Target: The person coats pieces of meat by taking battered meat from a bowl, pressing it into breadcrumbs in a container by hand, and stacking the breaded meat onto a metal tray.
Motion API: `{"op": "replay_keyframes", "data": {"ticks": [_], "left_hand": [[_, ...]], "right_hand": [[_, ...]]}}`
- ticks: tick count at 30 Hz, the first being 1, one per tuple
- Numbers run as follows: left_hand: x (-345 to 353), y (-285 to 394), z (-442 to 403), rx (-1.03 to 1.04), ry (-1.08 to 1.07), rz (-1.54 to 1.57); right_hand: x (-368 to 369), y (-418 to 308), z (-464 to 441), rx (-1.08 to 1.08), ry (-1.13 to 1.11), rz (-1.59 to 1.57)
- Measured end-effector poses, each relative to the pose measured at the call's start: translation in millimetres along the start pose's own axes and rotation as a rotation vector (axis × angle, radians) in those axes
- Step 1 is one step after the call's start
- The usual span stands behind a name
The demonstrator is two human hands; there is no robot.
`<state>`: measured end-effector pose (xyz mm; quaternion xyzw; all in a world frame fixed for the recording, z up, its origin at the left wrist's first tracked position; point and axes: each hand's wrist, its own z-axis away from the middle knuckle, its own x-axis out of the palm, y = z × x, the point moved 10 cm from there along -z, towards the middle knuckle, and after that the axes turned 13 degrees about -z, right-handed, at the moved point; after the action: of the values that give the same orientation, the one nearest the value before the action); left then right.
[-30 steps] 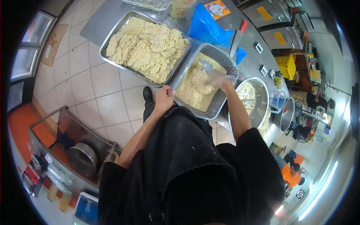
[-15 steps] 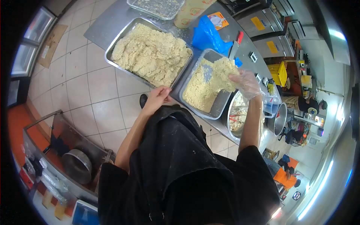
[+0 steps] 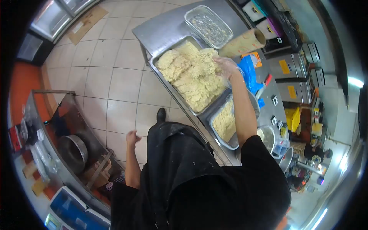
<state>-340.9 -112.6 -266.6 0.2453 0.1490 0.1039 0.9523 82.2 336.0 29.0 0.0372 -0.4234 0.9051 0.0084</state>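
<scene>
My right hand (image 3: pixel 227 69), in a clear plastic glove, is over the far right part of a large metal tray (image 3: pixel 174 89). Its fingers are closed on a crumb-coated flat piece (image 3: pixel 209 58), whose outline blends into the heap of pale breaded pieces (image 3: pixel 191 82) beneath. Closer to me is a grey bin (image 3: pixel 234 146) with loose crumbs (image 3: pixel 224 123), partly hidden by my right forearm. My bare left hand (image 3: pixel 133 138) hangs over the floor away from the table, fingers curled and nothing visible in them.
On the steel table (image 3: pixel 157 28) are a wire-rack tray (image 3: pixel 209 27), a patterned roll (image 3: pixel 243 43), a blue plastic bag (image 3: pixel 250 74) and a red-handled knife (image 3: pixel 264 85). A pot (image 3: pixel 267 138) stands to the right. At left, a metal unit holds a large pan (image 3: pixel 73 153).
My right hand has carried the coated piece from the crumb bin to the big tray. My left hand has left the tray's edge and dropped beside me. The view has shifted.
</scene>
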Motion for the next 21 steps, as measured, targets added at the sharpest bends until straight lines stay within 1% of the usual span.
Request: {"op": "replay_keyframes", "data": {"ticks": [1, 2, 3, 4, 5, 7, 8, 10, 11, 12, 14, 15, 18, 20, 21], "left_hand": [[-17, -44, -2, -0.061, 0.033, 0.011], [-28, -92, -4, -0.136, 0.017, 0.091], [-41, -135, -6, -0.148, 0.038, 0.041], [-50, -169, 10, -0.19, 0.027, 0.044], [-55, -187, 20, -0.232, 0.013, 0.045], [-64, -196, 58, -0.495, 0.079, -0.073], [-61, -205, 57, -0.449, 0.054, -0.074], [-56, -253, 38, -0.357, -0.001, -0.086], [-55, -245, 39, -0.338, -0.011, -0.102], [-49, -221, 40, -0.323, -0.018, -0.109], [-38, -162, 39, -0.273, -0.05, -0.145], [-28, -130, 38, -0.242, -0.065, -0.178], [-3, -44, 24, -0.126, -0.103, -0.281], [31, 6, 13, -0.043, -0.16, -0.373], [54, 30, 11, -0.002, -0.2, -0.423]], "right_hand": [[2, 8, -22, 0.032, 0.04, 0.065], [3, 15, -41, 0.059, 0.061, 0.115], [-2, 22, -60, 0.083, 0.084, 0.162], [-12, 31, -81, 0.107, 0.111, 0.207], [-29, 43, -109, 0.063, -0.004, 0.183], [-24, 19, -107, -0.017, 0.082, 0.759], [-22, 9, -103, -0.054, 0.133, 1.044], [-29, 4, -137, -0.127, 0.107, 1.249], [-36, 7, -148, -0.158, 0.097, 1.346], [-35, -7, -127, -0.203, 0.149, 1.278], [-21, -50, -55, -0.285, 0.275, 1.131], [-31, -55, -44, -0.396, 0.334, 1.087], [-53, -24, 1, -0.441, 0.041, 0.688], [-84, 16, 31, -0.449, -0.026, 0.252], [-99, 25, 61, -0.536, 0.063, 0.195]]}}
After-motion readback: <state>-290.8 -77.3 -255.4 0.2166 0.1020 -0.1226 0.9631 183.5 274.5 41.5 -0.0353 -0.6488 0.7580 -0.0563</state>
